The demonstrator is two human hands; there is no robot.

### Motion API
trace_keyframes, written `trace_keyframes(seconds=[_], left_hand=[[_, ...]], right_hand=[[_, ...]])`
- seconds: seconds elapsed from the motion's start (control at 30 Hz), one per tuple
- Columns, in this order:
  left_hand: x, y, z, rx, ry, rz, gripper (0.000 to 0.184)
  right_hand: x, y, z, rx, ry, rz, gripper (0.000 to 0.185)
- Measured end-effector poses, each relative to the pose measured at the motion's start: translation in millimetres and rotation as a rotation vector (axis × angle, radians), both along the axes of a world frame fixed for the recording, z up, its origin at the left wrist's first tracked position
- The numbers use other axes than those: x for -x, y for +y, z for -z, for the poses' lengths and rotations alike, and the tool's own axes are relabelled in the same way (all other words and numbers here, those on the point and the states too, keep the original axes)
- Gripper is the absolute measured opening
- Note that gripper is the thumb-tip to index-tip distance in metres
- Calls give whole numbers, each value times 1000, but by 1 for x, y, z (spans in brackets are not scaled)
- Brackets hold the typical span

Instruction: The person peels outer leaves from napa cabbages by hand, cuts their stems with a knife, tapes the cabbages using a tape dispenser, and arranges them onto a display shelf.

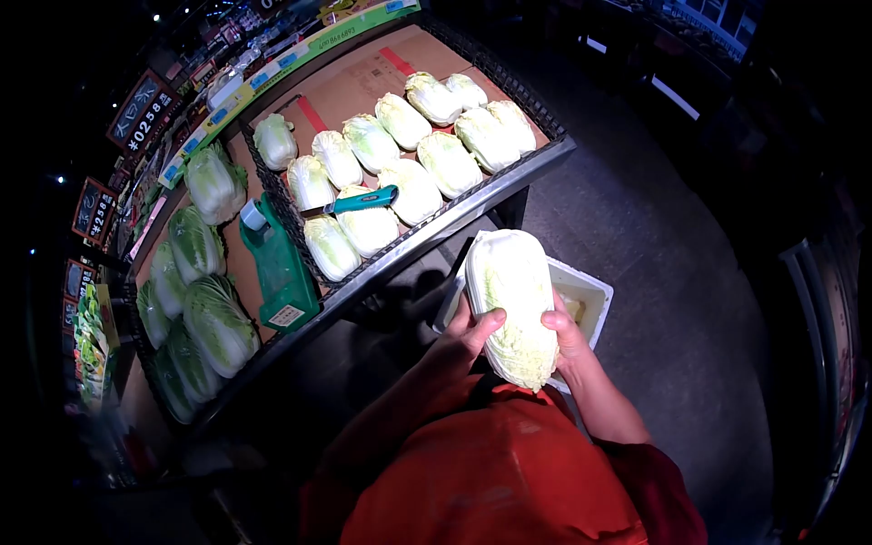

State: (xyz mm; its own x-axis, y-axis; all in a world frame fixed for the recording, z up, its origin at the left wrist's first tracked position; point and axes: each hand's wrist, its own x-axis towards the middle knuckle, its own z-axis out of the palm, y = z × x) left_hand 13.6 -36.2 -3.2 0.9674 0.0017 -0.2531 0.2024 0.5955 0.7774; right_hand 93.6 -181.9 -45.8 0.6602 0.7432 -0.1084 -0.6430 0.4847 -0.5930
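Between my two hands is a large pale napa cabbage (513,304), held in front of my body. My left hand (470,329) grips its left side, thumb on the front. On the opposite side my right hand (568,336) presses with its thumb; the fingers of both hands are largely hidden behind the cabbage. Below it a white bin (595,304) stands on the floor, partly covered by the cabbage and hands. A knife with a teal handle (366,199) lies across the trimmed cabbages (413,193) on the display.
Cardboard lines the black-edged display crate (363,77), which has a metal front edge. A green tape-dispenser-like holder (277,268) stands beside it. Greener cabbages (218,322) fill the left section. Price signs (143,109) hang behind. Dark floor (654,236) lies to the right.
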Motion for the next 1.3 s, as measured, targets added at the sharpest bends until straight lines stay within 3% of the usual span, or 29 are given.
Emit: trace_keyframes(seconds=[0.13,0.43,0.53,0.63,0.73,0.83,0.87,1.0,1.03,1.1,1.2,1.3], left_hand=[[-3,4,6,-166,-131,-26,68],[7,22,-3,-169,-158,94,84],[11,29,-6,-81,-119,109,91],[14,41,1,128,-254,176,92],[21,44,-7,131,-203,160,84],[23,48,4,33,-122,16,74],[27,48,3,-112,-69,-59,59],[36,37,6,-558,-200,-103,49],[37,32,0,-648,-118,-52,54],[36,29,3,-986,-181,-106,44],[35,37,-7,-520,-14,99,33],[35,39,-9,-414,-161,82,24]], right_hand=[[3,6,-11,103,-152,100,100],[13,17,-12,124,-248,163,102],[16,21,-15,102,-232,151,101],[23,24,-26,91,-188,157,97],[27,26,-34,88,-145,175,95],[28,23,-32,100,-146,175,96],[28,22,-29,105,-154,170,97],[31,22,-15,142,-210,261,98],[31,22,-13,160,-241,292,98],[32,23,-14,186,-296,341,99],[33,20,-19,193,-311,369,101],[32,15,-18,163,-225,319,99]])
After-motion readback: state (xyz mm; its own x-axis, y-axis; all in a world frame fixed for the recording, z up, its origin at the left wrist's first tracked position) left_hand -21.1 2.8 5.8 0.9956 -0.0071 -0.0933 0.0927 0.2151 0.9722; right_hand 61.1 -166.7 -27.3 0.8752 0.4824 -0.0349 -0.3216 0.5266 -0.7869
